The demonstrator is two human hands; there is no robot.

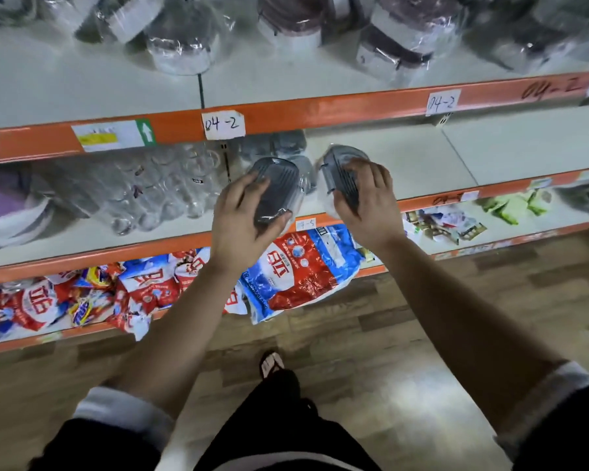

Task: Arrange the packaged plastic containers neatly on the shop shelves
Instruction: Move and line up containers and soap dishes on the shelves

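Your left hand [244, 220] is curled round the left container [276, 185], right hand [368, 205] grips the right container [340, 171], both above the middle shelf [422, 158] front edge; likely light, rigid, film slippery, so hold across the lid edges.
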